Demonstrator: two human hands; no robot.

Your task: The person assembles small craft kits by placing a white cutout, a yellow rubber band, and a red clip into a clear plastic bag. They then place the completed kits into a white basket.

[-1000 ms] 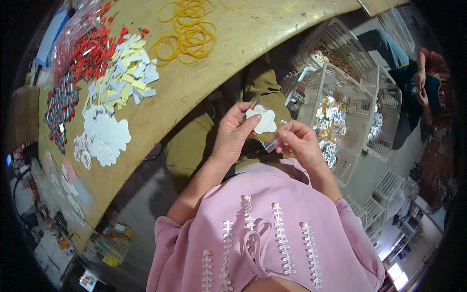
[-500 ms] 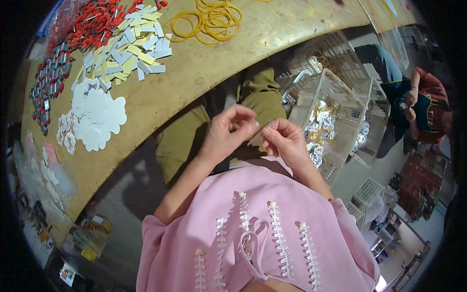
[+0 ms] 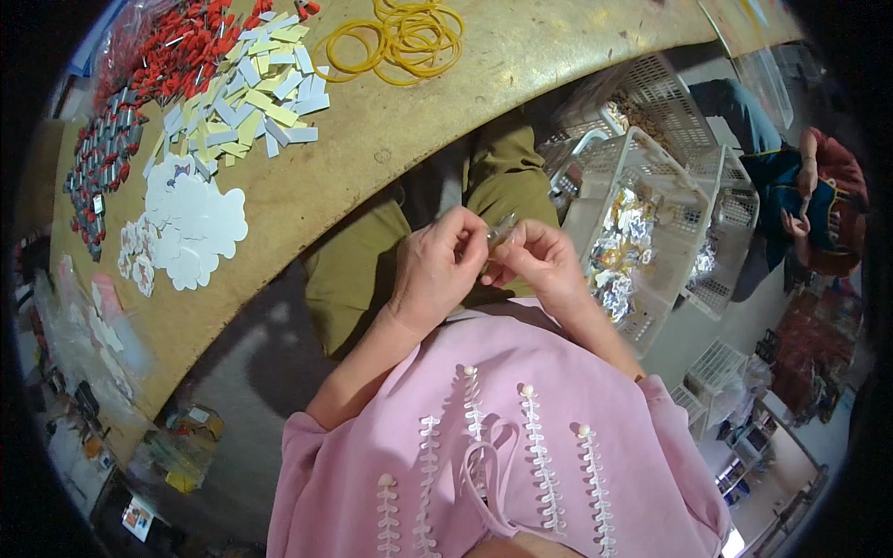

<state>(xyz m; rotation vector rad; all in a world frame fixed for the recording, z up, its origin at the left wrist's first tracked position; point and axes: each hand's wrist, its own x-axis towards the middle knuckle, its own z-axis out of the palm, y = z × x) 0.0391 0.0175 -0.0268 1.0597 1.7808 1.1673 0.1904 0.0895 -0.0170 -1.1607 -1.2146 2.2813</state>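
Both hands meet above my lap, fingertips almost touching. Between them is a small transparent shiny piece (image 3: 502, 229), perhaps thin plastic; its exact kind cannot be made out. My left hand (image 3: 437, 267) is closed in a pinch at the left side of this piece. Thumb and forefinger of my right hand (image 3: 543, 264) pinch it from the right, the other fingers curled. On the table to the left lie white cloud-shaped cutouts (image 3: 200, 232), smaller printed cutouts (image 3: 138, 251), and a heap of white and pale yellow strips (image 3: 251, 107).
The table (image 3: 391, 130) curves across the upper left. On it are yellow rings (image 3: 419, 42), red-tipped parts (image 3: 181, 51) and grey-and-red cylinders (image 3: 102, 167). White plastic crates (image 3: 642, 163) on my right hold shiny foil pieces (image 3: 619, 246). A seated co-worker (image 3: 819, 205) is at far right.
My hands have come closer together, the left turning inward. The transparent piece now shows plainly above the fingertips. The whole view has shifted slightly.
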